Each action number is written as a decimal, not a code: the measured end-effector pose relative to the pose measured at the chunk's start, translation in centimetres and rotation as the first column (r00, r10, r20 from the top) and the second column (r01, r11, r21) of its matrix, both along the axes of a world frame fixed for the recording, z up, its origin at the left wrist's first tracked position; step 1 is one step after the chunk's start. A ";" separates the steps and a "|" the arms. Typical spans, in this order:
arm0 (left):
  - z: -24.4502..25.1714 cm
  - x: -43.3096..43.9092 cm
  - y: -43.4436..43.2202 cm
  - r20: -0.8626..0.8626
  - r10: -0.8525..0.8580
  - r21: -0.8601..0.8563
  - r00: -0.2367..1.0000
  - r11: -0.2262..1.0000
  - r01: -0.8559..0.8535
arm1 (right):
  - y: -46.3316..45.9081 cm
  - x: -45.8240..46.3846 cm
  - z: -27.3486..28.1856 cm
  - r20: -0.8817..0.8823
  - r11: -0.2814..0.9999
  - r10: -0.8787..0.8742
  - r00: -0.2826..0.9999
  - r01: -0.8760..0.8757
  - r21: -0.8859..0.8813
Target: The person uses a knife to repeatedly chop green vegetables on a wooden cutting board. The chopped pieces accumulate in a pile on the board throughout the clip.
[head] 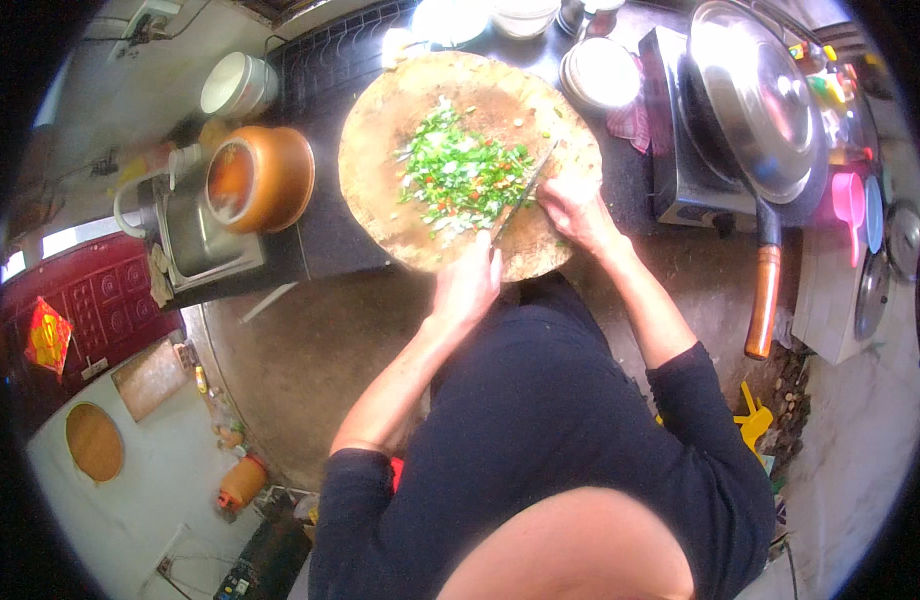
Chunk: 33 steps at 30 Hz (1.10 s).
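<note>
A round wooden chopping board (377, 161) lies on the dark counter before me. Heaped across its middle are chopped green leaves (460, 169) with white bits and a few red-orange pieces. A knife (521, 199) stands nearly edge-on along the heap's right side, its blade slanting towards me. My right hand (576, 206) is closed around the knife from the right; the handle is hidden in it. My left hand (469, 281) rests at the board's near edge, fingertips at the blade's near end. Whether those fingers pinch the blade is unclear.
An orange-brown pot (276, 180) stands left, beside a steel sink (205, 236). White bowls (235, 84) sit behind it. Stacked plates (602, 73) are beyond the board. At right, a lidded pan (760, 105) rests on a stove (674, 172), its wooden handle (763, 300) jutting towards me.
</note>
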<state>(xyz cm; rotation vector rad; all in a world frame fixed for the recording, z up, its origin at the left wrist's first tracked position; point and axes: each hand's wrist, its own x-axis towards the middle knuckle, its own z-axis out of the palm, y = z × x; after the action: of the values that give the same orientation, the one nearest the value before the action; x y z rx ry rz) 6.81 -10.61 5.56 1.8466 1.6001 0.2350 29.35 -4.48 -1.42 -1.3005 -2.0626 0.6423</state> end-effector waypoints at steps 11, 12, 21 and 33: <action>-0.1 0.6 1.0 -0.101 -0.046 -0.097 0.994 0.995 0.036 | -0.1 -0.1 0.2 -0.026 0.999 0.000 1.000 0.001 0.040; -0.1 0.6 1.1 -0.087 -0.102 -0.094 0.991 0.991 0.094 | -0.1 0.0 0.2 -0.029 0.999 -0.004 1.000 0.005 0.041; -0.5 0.9 1.0 -0.020 -0.051 0.035 0.999 0.998 0.051 | -0.2 -0.1 0.0 -0.014 0.998 0.023 1.000 -0.022 0.055; -0.1 1.0 1.7 0.012 -0.079 -0.056 0.997 0.995 0.079 | -0.6 0.1 -0.4 -0.072 0.998 0.005 0.997 -0.001 0.057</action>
<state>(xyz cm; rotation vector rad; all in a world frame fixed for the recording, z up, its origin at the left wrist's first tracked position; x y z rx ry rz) 7.85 -8.87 5.41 1.8585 1.5086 0.1620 29.46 -5.12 -1.79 -1.2248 -2.0105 0.6185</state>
